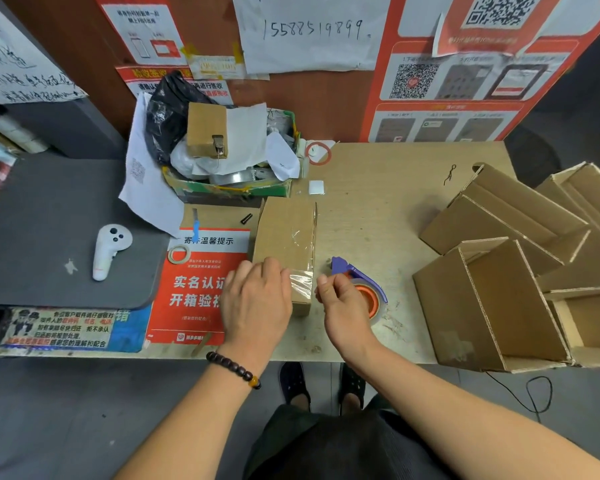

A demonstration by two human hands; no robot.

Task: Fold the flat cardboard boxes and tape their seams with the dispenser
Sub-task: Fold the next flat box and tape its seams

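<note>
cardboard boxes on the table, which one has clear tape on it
The closed box in the middle, under the left hand, with shiny tape along its top. The boxes stacked at the right are open and show no tape.

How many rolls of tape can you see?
2: one in the purple dispenser under the right hand, one small roll lying on the red poster. More may hide in the cluttered green box.

the left hand point(257, 299) lies flat on the near end of a folded cardboard box point(284, 237) on the bench point(378, 209), pressing clear tape point(300, 284). the right hand point(343, 306) grips a purple tape dispenser point(361, 282) just beside it. open boxes point(506, 271) are piled at right.
</note>
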